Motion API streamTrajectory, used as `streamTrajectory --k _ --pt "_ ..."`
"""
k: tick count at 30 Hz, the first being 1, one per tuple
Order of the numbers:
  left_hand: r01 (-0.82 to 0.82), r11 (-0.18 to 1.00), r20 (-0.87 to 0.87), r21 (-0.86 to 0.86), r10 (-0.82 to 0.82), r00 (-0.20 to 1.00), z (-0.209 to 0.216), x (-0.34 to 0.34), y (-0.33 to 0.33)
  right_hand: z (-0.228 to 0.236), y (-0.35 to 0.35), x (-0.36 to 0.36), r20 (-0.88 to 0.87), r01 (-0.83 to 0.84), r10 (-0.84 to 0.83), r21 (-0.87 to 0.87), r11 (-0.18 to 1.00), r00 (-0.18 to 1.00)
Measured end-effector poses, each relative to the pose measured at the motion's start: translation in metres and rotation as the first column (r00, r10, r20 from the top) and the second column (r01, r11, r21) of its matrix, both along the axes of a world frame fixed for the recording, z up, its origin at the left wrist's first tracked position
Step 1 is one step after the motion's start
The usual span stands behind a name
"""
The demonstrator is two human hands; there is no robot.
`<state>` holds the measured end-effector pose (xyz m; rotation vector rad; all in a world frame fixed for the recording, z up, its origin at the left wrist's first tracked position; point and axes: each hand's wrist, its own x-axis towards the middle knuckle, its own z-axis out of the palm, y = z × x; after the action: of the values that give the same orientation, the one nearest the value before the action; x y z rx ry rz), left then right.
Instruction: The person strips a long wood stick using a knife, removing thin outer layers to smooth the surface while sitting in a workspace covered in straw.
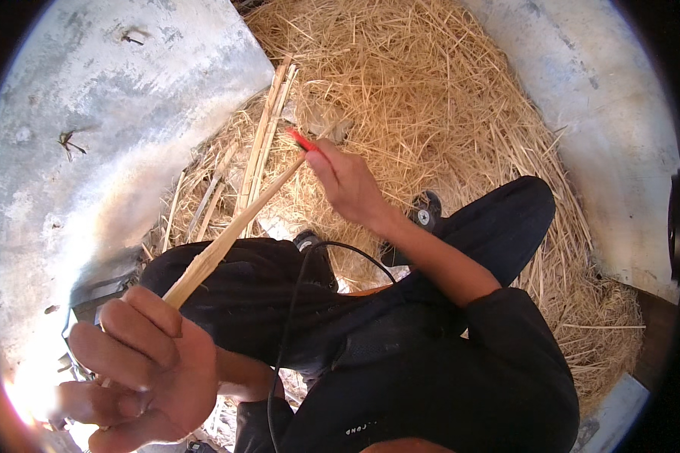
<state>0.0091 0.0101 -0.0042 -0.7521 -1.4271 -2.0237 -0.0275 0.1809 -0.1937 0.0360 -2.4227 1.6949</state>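
A pale split wooden strip (225,245) slants up across my lap, broad and rough at its near end and tapering away from me. My left hand (159,370), palm up at lower left, has its fingers curled at the broad end, partly hiding it. At the thin end my right hand (350,185) is closed on a small red-and-black tool (302,140), its thumb pressed along it. The tool touches or nearly touches the strip's tip. What kind of tool it is, I cannot tell.
Loose straw-like shavings (423,90) cover the ground ahead and to the right. Several long wooden strips (263,140) lie just beyond my knees. Weathered grey-white panels (128,98) stand on both sides. A black cable (289,325) loops over my lap.
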Motion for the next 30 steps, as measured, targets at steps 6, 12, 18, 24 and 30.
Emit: streamTrajectory --k 6,12,18,24,30 --pt "-0.095 0.995 -0.033 -0.039 0.094 0.995 -0.002 0.003 0.015 0.008 -0.007 0.03 0.226 -0.026 0.009 0.073 0.997 0.974" --pt "-0.086 0.996 -0.067 -0.037 0.083 0.994 -0.004 0.007 0.027 0.039 -0.001 0.06 0.065 -0.046 0.052 -0.093 0.995 0.997" --pt "-0.058 0.984 -0.066 0.167 0.07 0.995 -0.001 0.009 0.04 0.049 -0.025 0.063 -0.049 -0.061 0.066 0.098 0.993 0.997" --pt "-0.386 0.898 0.003 0.213 0.394 0.919 0.006 -0.004 0.039 0.054 -0.031 0.079 -0.179 -0.07 0.068 -0.003 0.998 0.981" --pt "-0.264 0.93 -0.01 0.255 0.275 0.961 -0.001 0.006 0.04 0.047 -0.009 0.066 0.195 -0.017 -0.05 0.325 0.945 0.979"
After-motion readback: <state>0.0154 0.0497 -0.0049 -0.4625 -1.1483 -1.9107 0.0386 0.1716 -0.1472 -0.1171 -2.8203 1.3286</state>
